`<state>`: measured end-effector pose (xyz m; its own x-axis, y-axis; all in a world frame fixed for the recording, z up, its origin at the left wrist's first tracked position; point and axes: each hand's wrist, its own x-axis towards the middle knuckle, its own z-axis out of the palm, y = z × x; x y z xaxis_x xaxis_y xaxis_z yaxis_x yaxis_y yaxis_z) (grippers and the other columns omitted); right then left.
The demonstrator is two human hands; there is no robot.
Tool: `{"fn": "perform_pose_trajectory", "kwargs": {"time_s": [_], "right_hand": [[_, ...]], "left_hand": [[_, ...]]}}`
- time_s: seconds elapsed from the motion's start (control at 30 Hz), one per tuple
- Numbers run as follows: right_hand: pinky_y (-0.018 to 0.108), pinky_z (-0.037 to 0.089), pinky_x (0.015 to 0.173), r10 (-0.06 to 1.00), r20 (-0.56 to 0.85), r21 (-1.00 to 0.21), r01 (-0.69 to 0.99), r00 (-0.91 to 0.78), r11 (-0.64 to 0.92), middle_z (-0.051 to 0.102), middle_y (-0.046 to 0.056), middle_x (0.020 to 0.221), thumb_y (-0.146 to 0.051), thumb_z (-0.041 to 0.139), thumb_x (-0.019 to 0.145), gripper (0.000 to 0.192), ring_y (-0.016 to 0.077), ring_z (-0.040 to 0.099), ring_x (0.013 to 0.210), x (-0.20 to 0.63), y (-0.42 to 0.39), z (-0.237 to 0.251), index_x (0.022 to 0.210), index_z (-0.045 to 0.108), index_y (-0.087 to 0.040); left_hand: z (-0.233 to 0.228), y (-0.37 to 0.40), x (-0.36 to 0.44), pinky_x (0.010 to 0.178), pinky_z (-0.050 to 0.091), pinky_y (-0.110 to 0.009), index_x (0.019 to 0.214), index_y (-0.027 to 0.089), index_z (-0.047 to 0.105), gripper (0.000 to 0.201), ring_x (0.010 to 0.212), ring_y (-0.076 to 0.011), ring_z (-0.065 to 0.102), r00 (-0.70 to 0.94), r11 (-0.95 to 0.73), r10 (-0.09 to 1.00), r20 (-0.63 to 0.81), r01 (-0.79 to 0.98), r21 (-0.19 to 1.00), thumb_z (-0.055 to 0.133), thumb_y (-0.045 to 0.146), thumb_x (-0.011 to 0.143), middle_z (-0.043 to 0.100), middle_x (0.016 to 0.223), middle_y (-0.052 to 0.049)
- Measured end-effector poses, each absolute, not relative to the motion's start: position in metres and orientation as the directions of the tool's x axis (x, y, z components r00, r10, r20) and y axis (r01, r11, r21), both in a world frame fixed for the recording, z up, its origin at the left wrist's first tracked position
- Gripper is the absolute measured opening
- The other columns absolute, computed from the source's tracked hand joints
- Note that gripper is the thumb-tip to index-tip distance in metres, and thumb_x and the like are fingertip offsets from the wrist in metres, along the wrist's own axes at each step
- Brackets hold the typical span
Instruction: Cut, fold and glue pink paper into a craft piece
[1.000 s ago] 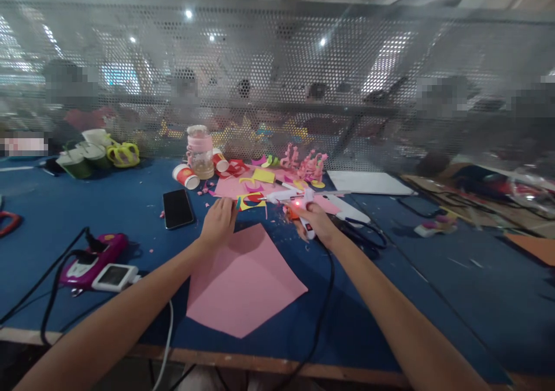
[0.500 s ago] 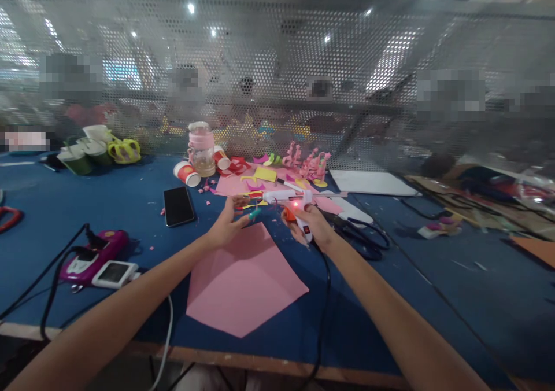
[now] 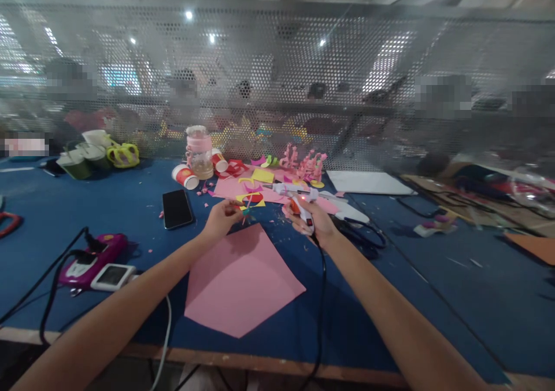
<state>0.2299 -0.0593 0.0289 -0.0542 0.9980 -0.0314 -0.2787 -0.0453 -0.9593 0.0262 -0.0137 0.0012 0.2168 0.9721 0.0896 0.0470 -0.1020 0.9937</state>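
My right hand is wrapped round a white hot glue gun with an orange trigger and a small red light. The gun's nozzle points left, and its black cord runs down over the table edge. My left hand is closed in a pinch on a small, thin piece with a teal bit, too small to name. Below both hands lies a pink paper sheet. Yellow and red paper scraps lie just beyond my left fingers.
A black phone and a purple power strip are at left. Behind stand a bottle, a tipped paper cup and pink paper pieces. Dark-handled scissors lie by my right wrist. A perforated metal screen closes the back.
My left hand has drawn back left, away from the glue gun's nozzle. The glue gun in my right hand has shifted slightly right, so a gap now separates the nozzle and my left fingers.
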Motion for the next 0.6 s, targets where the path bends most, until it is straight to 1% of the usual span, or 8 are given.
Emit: {"fn": "perform_pose_trajectory", "kwargs": {"time_s": [0.07,0.13,0.23,0.33,0.4,0.47,0.53,0.6], "right_hand": [[0.017,0.022,0.027,1.000,-0.012,-0.955,-0.295,0.002,-0.011,0.050,-0.005,0.051,-0.044,0.053,0.070,0.028,0.0019,0.023,0.027,0.234,-0.055,0.027,0.062,0.046,-0.018],[0.017,0.024,0.027,0.995,0.005,-0.951,-0.307,0.101,0.036,0.049,-0.005,0.048,-0.045,0.054,0.069,0.029,0.0023,0.025,0.027,0.236,-0.051,0.023,0.062,0.045,-0.019],[0.018,0.029,0.027,0.945,-0.041,-0.942,-0.328,0.323,0.072,0.050,-0.006,0.046,-0.042,0.059,0.066,0.027,0.0040,0.032,0.026,0.237,-0.046,0.018,0.064,0.046,-0.019],[0.021,0.034,0.027,0.826,-0.138,-0.932,-0.353,0.546,0.078,0.050,-0.007,0.043,-0.036,0.060,0.065,0.023,0.0066,0.037,0.025,0.236,-0.044,0.017,0.065,0.045,-0.020],[0.022,0.037,0.028,0.733,-0.166,-0.929,-0.354,0.659,0.109,0.051,-0.007,0.043,-0.031,0.057,0.068,0.018,0.0082,0.040,0.025,0.236,-0.043,0.017,0.066,0.043,-0.020],[0.023,0.040,0.030,0.678,-0.162,-0.931,-0.339,0.717,0.136,0.053,-0.007,0.045,-0.029,0.053,0.071,0.013,0.0090,0.043,0.026,0.236,-0.043,0.015,0.068,0.043,-0.021],[0.024,0.042,0.032,0.679,-0.152,-0.939,-0.319,0.718,0.127,0.054,-0.006,0.047,-0.029,0.051,0.072,0.011,0.0096,0.046,0.027,0.236,-0.043,0.013,0.069,0.044,-0.021],[0.025,0.043,0.034,0.704,-0.146,-0.949,-0.299,0.695,0.098,0.054,-0.005,0.047,-0.031,0.049,0.073,0.012,0.0103,0.046,0.028,0.236,-0.043,0.011,0.069,0.044,-0.021]], "left_hand": [[0.002,-0.012,0.022,0.049,0.040,-0.022,0.079,0.015,0.054,0.032,0.051,-0.0133,0.057,0.195,-0.147,0.974,0.119,0.133,0.980,0.068,0.030,0.055,0.061,0.053,0.003],[0.003,-0.011,0.018,0.055,0.042,-0.025,0.079,0.016,0.053,0.024,0.055,-0.0148,0.059,0.177,-0.210,0.970,0.165,0.277,0.937,0.065,0.024,0.059,0.062,0.054,0.003],[0.010,-0.011,0.010,0.063,0.044,-0.027,0.081,0.017,0.053,0.019,0.062,-0.0171,0.061,0.209,-0.313,0.949,0.235,0.550,0.775,0.058,0.014,0.062,0.064,0.056,0.002],[0.024,-0.003,0.007,0.065,0.044,-0.027,0.087,0.015,0.054,0.023,0.068,-0.0188,0.062,0.240,-0.353,0.935,0.263,0.722,0.596,0.053,0.009,0.065,0.065,0.060,-0.001],[0.036,0.010,0.008,0.067,0.044,-0.028,0.090,0.013,0.054,0.024,0.074,-0.0203,0.062,0.208,-0.336,0.934,0.292,0.791,0.511,0.052,0.008,0.067,0.065,0.067,-0.004],[0.048,0.030,0.012,0.073,0.044,-0.032,0.092,0.011,0.055,0.026,0.084,-0.0240,0.060,0.162,-0.311,0.926,0.342,0.840,0.444,0.053,0.007,0.067,0.065,0.079,-0.009],[0.057,0.052,0.018,0.079,0.042,-0.036,0.092,0.011,0.057,0.025,0.091,-0.0266,0.058,0.141,-0.295,0.932,0.335,0.833,0.469,0.055,0.006,0.068,0.064,0.086,-0.011],[0.064,0.071,0.025,0.080,0.042,-0.038,0.088,0.008,0.058,0.016,0.093,-0.0268,0.056,0.137,-0.300,0.932,0.336,0.812,0.501,0.056,0.011,0.073,0.062,0.089,-0.014]]}}
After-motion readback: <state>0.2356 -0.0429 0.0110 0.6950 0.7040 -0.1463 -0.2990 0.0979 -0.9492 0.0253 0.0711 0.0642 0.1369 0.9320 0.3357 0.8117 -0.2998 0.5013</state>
